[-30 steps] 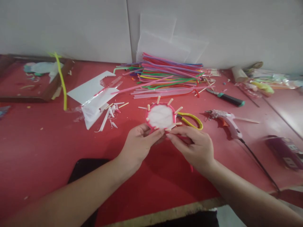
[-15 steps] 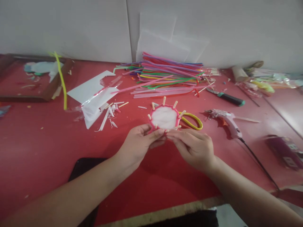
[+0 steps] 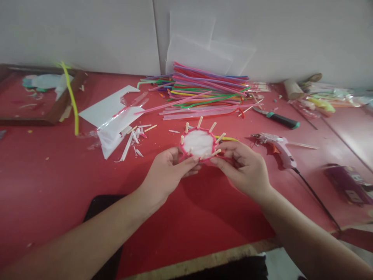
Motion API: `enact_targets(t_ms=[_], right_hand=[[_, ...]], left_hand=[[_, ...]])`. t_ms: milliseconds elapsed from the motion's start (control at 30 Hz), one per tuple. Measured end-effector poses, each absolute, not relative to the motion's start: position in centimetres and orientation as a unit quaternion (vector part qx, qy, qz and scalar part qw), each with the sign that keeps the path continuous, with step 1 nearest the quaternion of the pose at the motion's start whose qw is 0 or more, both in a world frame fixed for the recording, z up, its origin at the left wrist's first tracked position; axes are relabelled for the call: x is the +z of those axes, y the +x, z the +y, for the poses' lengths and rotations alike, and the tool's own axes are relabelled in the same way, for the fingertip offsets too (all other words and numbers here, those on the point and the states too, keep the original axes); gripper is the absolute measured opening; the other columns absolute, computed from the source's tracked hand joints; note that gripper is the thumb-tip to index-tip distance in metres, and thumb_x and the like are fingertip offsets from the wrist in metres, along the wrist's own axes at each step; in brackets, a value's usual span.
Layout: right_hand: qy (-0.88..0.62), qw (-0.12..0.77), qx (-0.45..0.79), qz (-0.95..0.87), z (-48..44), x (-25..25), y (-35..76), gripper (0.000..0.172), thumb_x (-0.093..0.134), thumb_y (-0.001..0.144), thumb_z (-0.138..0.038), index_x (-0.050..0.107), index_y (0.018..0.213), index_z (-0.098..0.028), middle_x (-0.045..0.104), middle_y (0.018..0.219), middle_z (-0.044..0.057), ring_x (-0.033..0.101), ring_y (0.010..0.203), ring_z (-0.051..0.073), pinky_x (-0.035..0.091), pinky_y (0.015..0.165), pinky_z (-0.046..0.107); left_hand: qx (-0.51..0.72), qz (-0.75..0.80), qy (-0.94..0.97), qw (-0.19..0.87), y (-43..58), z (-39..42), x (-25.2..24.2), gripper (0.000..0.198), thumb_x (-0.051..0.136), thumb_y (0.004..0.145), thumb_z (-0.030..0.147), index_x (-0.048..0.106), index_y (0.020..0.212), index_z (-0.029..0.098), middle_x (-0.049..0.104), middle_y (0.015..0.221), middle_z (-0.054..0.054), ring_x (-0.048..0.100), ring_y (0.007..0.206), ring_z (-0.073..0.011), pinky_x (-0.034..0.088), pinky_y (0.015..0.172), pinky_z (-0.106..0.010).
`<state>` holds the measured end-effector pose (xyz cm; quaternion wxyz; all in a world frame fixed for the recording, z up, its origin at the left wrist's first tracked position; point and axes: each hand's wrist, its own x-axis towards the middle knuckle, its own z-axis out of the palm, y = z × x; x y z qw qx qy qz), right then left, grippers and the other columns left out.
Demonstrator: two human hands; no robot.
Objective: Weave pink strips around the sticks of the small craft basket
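Between my hands is a small round base (image 3: pixel 199 143) with a white face, several short wooden sticks standing up around its rim, and a pink pipe cleaner (image 3: pixel 184 151) wound along the edge. My left hand (image 3: pixel 170 167) pinches its near left side, thumb on top and fingers beneath. At the near right, my right hand (image 3: pixel 244 167) is closed with thumb and fingers on the pink strand beside the rim. Behind the right fingers shows part of a yellow loop handle (image 3: pixel 233 139); the rest is hidden.
A pile of coloured pipe cleaners (image 3: pixel 206 83) lies at the back. To the right are a cutter knife (image 3: pixel 282 120), a pink glue gun (image 3: pixel 279 147) with its cord, and a purple box (image 3: pixel 348 182). Left stand white paper (image 3: pixel 109 109), scraps (image 3: pixel 129 146) and a brown frame (image 3: pixel 55 112).
My right hand has shifted right and up to the rim's right side, now covering most of the yellow loop. The base has tilted and moved slightly left with my left hand.
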<state>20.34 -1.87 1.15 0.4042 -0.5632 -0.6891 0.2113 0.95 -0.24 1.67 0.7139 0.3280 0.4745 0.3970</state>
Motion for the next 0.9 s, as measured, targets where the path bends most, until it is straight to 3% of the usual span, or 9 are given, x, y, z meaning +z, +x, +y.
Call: enact_targets(t_ms=[200, 467, 667, 900], right_hand=[[-0.545, 0.407, 0.373, -0.631, -1.0, 1.7, 20.6, 0.01, 0.072, 0.08, -0.031, 0.075, 0.086, -0.024, 0.074, 0.084, 0.002, 0.069, 0.077, 0.018, 0.056, 0.071, 0.032], [-0.52, 0.428, 0.437, -0.596, -0.9, 1.6, 20.7, 0.012, 0.075, 0.077, -0.032, 0.073, 0.083, -0.023, 0.075, 0.088, 0.003, 0.07, 0.083, 0.019, 0.057, 0.074, 0.031], [-0.514, 0.47, 0.4, -0.596, -1.4, 1.5, 20.2, 0.006, 0.073, 0.078, -0.025, 0.074, 0.084, -0.023, 0.075, 0.083, 0.001, 0.071, 0.078, 0.017, 0.059, 0.071, 0.03], [-0.529, 0.447, 0.304, -0.654, -1.9, 1.1, 20.0, 0.011, 0.068, 0.084, -0.023, 0.074, 0.093, -0.022, 0.077, 0.088, 0.002, 0.071, 0.079, 0.016, 0.058, 0.071, 0.029]], left_hand=[[0.409, 0.463, 0.318, 0.719, 1.2, -0.4, 1.6, 0.021, 0.081, 0.072, 0.021, 0.071, 0.088, 0.014, 0.075, 0.077, -0.001, 0.07, 0.066, -0.0108, 0.058, 0.071, -0.024], [0.416, 0.424, 0.306, 0.744, 1.1, -0.1, 1.5, 0.023, 0.083, 0.07, 0.023, 0.071, 0.087, 0.016, 0.075, 0.076, 0.001, 0.07, 0.066, -0.0115, 0.059, 0.072, -0.026], [0.443, 0.392, 0.303, 0.747, 1.3, -0.4, 1.1, 0.019, 0.085, 0.068, 0.023, 0.072, 0.081, 0.019, 0.073, 0.076, 0.003, 0.07, 0.075, -0.0117, 0.059, 0.077, -0.026], [0.456, 0.425, 0.281, 0.73, 1.5, -0.6, 1.3, 0.024, 0.089, 0.062, 0.022, 0.071, 0.078, 0.018, 0.076, 0.075, 0.001, 0.07, 0.075, -0.0133, 0.059, 0.072, -0.026]])
